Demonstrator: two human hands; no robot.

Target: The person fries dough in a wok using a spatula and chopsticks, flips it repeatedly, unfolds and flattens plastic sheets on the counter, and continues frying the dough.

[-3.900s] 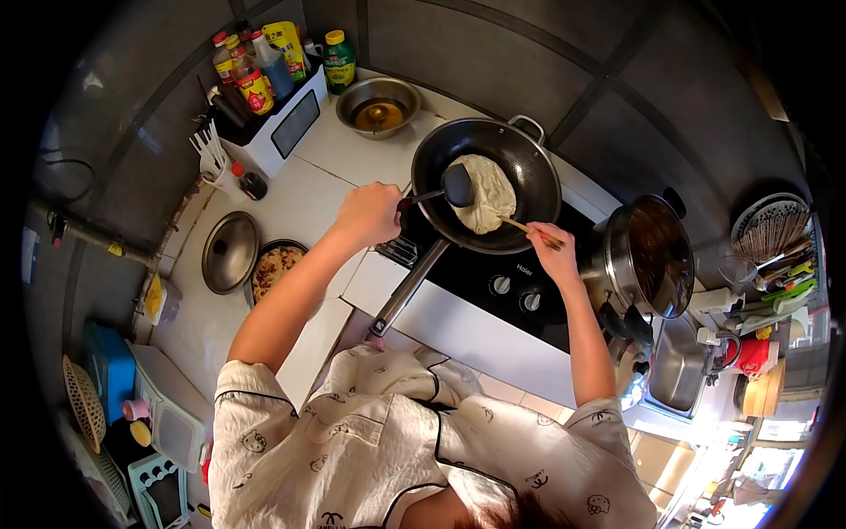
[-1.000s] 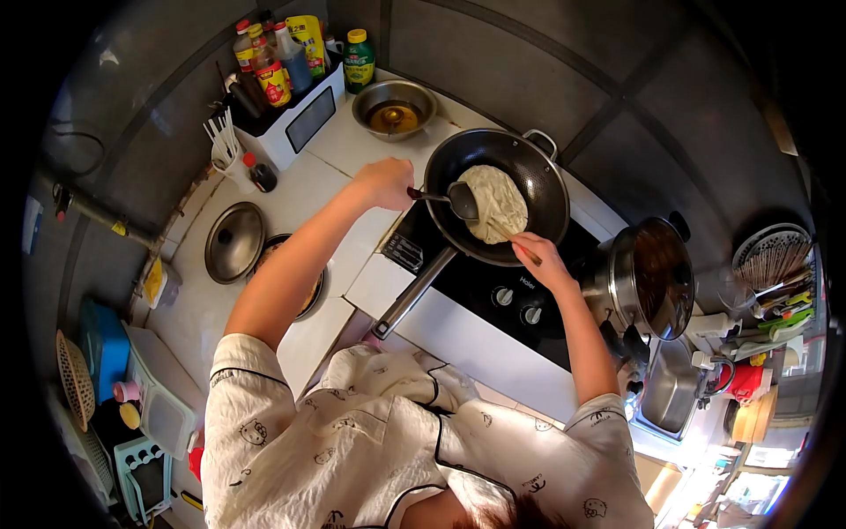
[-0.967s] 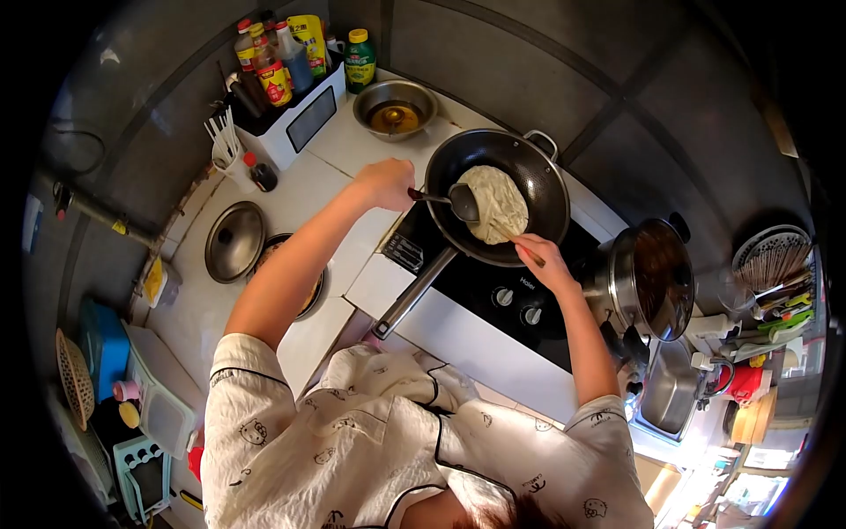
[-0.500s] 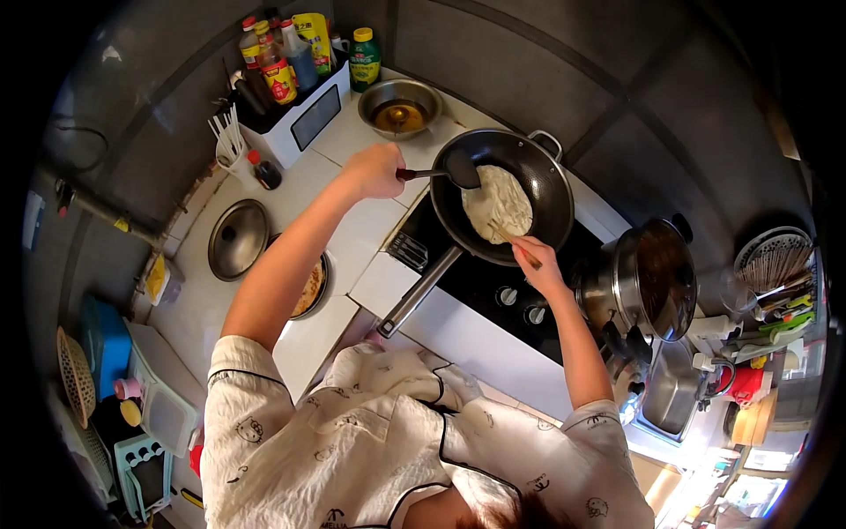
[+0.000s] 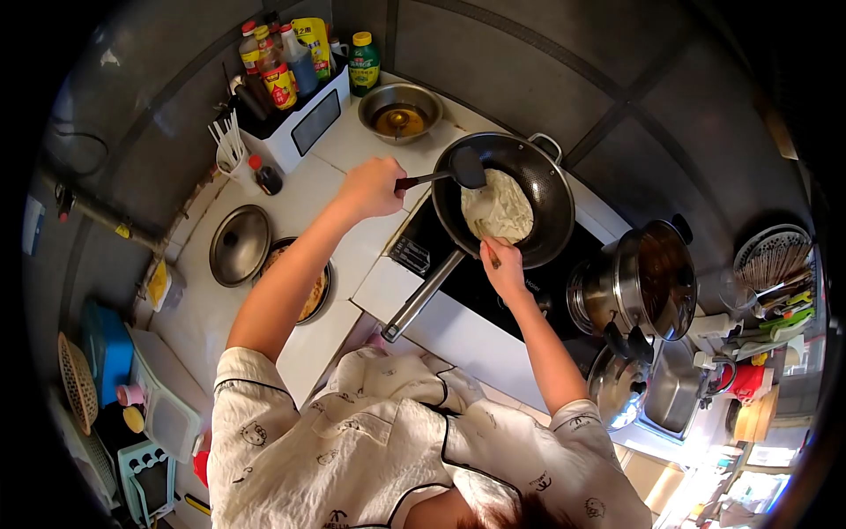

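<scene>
My left hand (image 5: 374, 187) is closed around the handle of a black spatula (image 5: 467, 167), whose blade hangs over the left part of the wok. My right hand (image 5: 504, 268) grips wooden chopsticks (image 5: 486, 236) near the wok's front rim, their tips at the flatbread's lower left edge. The pale flatbread (image 5: 502, 204) lies in the black wok (image 5: 548, 189). The wok rests on the black stove (image 5: 471, 291), its long metal handle pointing toward my body.
Left of the wok, a metal bowl (image 5: 401, 113) holds yellow liquid. A metal lid (image 5: 241, 245) lies beside a pan of browned flatbread (image 5: 310, 298). Sauce bottles (image 5: 278, 79) stand at the back left. At right are a steel pot (image 5: 621, 278) and a sink (image 5: 671, 388).
My right hand and the chopsticks have moved left and toward my body. The spatula has lifted off the flatbread, and my left hand has shifted slightly left since one second ago.
</scene>
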